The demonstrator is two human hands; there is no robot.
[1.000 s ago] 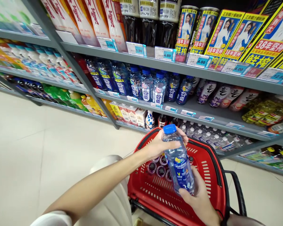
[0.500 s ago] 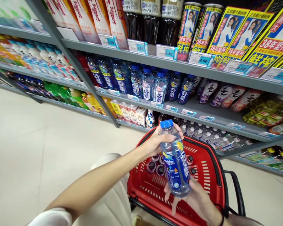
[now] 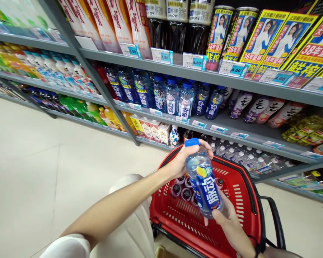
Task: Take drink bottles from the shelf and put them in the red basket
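A clear blue bottle (image 3: 204,182) with a blue cap and a blue label is held tilted over the red basket (image 3: 239,229). My left hand (image 3: 190,156) is wrapped round its neck, just below the cap. Round the bottle's base, my right hand (image 3: 226,215) has its thumb on the front; some of its fingers are hidden behind the bottle. Beneath, several small dark-capped bottles (image 3: 186,194) stand in the basket, partly covered by the held bottle.
Shelves (image 3: 156,64) of drinks run across the top, with similar blue-capped bottles (image 3: 186,98) on the middle level. Bottles of water (image 3: 238,156) stand low behind the basket. The basket's black handle (image 3: 276,218) sticks out at the right. Pale floor tiles (image 3: 24,172) lie at the left.
The bottle has turned about its length, so its large front lettering and lemon picture now face me. My right hand's fingers have closed in round the base. The whole view has shifted slightly.
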